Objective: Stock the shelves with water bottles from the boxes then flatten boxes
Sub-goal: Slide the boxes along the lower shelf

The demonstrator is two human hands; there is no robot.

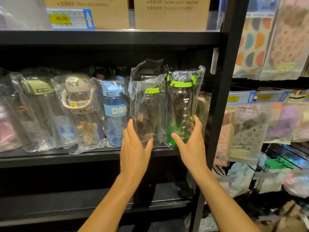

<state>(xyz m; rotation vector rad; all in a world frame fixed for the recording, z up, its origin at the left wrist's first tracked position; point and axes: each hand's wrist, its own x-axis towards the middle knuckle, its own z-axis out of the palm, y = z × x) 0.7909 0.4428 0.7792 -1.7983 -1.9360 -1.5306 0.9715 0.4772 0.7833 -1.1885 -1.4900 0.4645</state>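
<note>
At a black shelf [66,156] we raise both hands to two tall water bottles, each sealed in a clear plastic bag. Our left hand [135,148] lies against the lower part of the left bottle [147,114], with fingers straight along its outer side and the thumb spread across its front. Our right hand [192,148] mirrors it on the right bottle [181,111], thumb on the front near the base and straight fingers up the far side. Neither hand is curled tight round its bottle.

Both bottles stand upright on the shelf just above our wrists, long axes vertical, green lids pointing up and bases near the shelf's front edge. They stand side by side between our two hands, their bags touching. The right bottle's printed measuring scale runs up its side, turned toward us.

Left of our left hand, a blue bottle [114,111] marked "DRI" stands upright against the left bottle's bag. Further left are a cream bottle [78,97] with a looped strap and an olive-capped bottle [36,106], both bagged. Above our hands, the next level carries two cardboard boxes [170,14] and a yellow price tag [61,18] reading 46.00. Right of our right hand rises the rack's black post [224,81], and beyond it hang packets [250,128].
</note>
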